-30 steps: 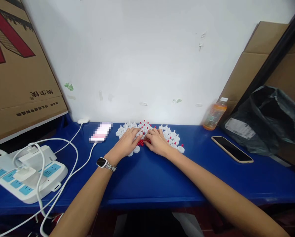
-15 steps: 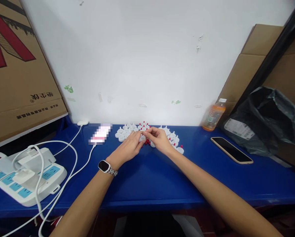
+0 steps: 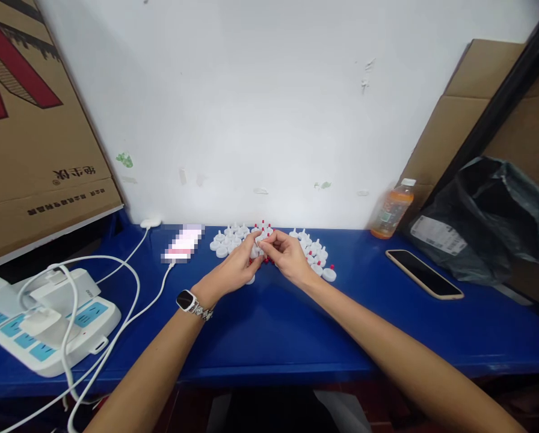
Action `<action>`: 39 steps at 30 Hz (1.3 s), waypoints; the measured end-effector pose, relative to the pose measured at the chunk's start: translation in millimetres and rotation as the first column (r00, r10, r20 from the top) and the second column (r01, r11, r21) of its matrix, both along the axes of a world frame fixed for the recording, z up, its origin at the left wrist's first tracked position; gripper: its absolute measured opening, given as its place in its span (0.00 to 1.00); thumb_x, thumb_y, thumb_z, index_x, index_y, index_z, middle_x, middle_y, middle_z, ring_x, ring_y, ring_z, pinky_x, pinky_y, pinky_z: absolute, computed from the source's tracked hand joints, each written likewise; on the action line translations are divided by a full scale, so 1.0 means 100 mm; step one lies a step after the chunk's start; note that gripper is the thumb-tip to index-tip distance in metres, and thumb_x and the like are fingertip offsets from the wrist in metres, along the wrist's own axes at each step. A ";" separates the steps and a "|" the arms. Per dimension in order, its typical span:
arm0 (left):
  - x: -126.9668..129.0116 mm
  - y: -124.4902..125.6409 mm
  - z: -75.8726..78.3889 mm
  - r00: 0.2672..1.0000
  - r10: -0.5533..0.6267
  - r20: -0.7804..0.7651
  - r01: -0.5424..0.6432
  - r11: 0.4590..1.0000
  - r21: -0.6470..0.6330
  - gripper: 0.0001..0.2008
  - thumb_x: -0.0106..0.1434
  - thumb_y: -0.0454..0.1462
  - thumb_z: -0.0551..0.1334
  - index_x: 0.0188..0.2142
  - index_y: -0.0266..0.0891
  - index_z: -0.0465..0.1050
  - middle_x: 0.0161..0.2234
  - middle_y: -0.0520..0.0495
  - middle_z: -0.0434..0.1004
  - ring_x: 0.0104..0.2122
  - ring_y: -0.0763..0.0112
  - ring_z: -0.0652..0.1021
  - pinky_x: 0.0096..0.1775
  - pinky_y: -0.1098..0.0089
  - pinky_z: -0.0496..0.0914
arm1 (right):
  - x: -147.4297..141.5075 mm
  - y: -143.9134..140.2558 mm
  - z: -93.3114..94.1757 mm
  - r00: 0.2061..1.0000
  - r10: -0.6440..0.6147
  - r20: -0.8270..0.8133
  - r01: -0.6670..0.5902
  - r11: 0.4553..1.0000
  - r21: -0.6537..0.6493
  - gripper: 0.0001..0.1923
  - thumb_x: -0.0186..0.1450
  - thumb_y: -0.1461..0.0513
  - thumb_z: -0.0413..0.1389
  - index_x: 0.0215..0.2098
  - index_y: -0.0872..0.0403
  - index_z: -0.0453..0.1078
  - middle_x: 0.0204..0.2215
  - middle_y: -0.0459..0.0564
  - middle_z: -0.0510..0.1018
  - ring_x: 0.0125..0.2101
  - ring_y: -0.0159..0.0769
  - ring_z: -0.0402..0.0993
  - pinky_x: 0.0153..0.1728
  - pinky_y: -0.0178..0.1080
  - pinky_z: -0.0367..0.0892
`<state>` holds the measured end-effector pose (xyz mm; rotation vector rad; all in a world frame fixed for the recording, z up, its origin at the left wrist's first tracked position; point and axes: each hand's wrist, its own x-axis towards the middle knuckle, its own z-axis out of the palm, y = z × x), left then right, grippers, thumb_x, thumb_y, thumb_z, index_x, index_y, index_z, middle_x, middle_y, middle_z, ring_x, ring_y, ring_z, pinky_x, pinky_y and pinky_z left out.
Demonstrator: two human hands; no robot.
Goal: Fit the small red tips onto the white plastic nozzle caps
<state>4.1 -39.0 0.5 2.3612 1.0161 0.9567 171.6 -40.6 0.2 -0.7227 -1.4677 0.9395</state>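
Pinching one white cap [image 3: 257, 248] together, left hand [image 3: 233, 270] and right hand [image 3: 288, 255] (fingers closed).

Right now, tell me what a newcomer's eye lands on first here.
First, the two hands meeting mid-table: the left hand and right hand pinch a small white cap between their fingertips. Around them lies a cluster of white caps with red tips on the blue table, near the wall. At far left sits a white power strip tangled in cables; at right, a dark phone.
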 end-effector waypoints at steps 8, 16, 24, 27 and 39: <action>0.08 -0.01 0.07 0.996 -0.034 0.086 0.043 0.993 -0.114 0.26 0.70 0.42 0.52 0.64 0.36 0.50 0.29 0.52 0.71 0.22 0.74 0.69 0.27 0.72 0.65 | -0.01 -0.01 0.03 0.999 -0.044 0.027 0.042 0.998 0.051 0.21 0.58 0.48 0.64 0.24 0.52 0.62 0.21 0.42 0.70 0.23 0.30 0.65 0.26 0.35 0.63; 0.12 -0.06 0.10 0.965 -0.010 0.262 0.087 0.954 -0.285 0.28 0.68 0.44 0.56 0.64 0.38 0.53 0.31 0.52 0.71 0.22 0.77 0.68 0.26 0.73 0.64 | -0.03 -0.07 0.07 0.993 -0.088 0.080 0.081 0.992 0.095 0.20 0.60 0.49 0.62 0.23 0.51 0.61 0.20 0.41 0.66 0.22 0.29 0.61 0.25 0.35 0.59; 0.10 -0.07 0.13 0.914 -0.087 0.397 0.255 0.883 -0.393 0.29 0.56 0.34 0.62 0.57 0.40 0.58 0.33 0.52 0.71 0.23 0.79 0.69 0.25 0.76 0.62 | -0.01 -0.09 0.18 0.964 -0.083 0.254 0.023 0.973 0.229 0.19 0.64 0.49 0.58 0.23 0.51 0.61 0.21 0.42 0.65 0.25 0.30 0.60 0.27 0.36 0.60; 0.13 -0.06 0.10 0.923 -0.076 0.377 0.230 0.895 -0.383 0.28 0.57 0.34 0.60 0.57 0.40 0.57 0.33 0.53 0.70 0.23 0.79 0.66 0.25 0.76 0.60 | 0.01 -0.06 0.15 0.973 -0.069 0.219 0.031 0.984 0.174 0.20 0.62 0.48 0.60 0.24 0.51 0.60 0.21 0.42 0.66 0.24 0.30 0.61 0.27 0.35 0.60; 0.06 -0.02 0.03 0.998 0.029 0.062 -0.021 0.992 -0.124 0.25 0.71 0.46 0.51 0.62 0.36 0.53 0.29 0.51 0.72 0.28 0.67 0.74 0.35 0.66 0.69 | 0.02 -0.01 0.01 0.998 0.011 0.060 -0.012 1.000 0.018 0.18 0.66 0.46 0.55 0.34 0.51 0.65 0.19 0.40 0.69 0.21 0.30 0.64 0.27 0.35 0.61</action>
